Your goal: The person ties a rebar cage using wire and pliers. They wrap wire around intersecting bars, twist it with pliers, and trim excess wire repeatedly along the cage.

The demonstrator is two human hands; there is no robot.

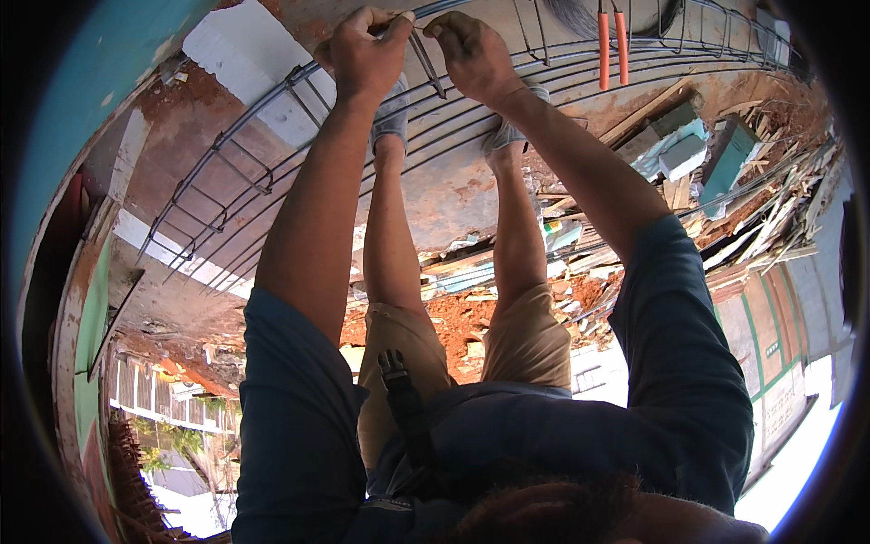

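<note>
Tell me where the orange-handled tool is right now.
Head view, top right: the orange-handled tool hangs on the rebar cage, just right of the right hand.

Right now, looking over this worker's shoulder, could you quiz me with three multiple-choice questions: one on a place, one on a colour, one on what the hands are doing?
1. Where is the orange-handled tool?
A. lying on the ground
B. on the rebar cage, to the right of both hands
C. tucked in a belt

2. What colour are the shorts?
A. tan
B. red
C. white

3. How do the hands stand?
A. both open flat
B. one hangs free
C. left hand and right hand both closed on a thin bar of the cage

Answers: 1 B, its handles lie across the cage bars; 2 A, tan cloth covers both thighs; 3 C, the fingers curl around the bar.
</note>
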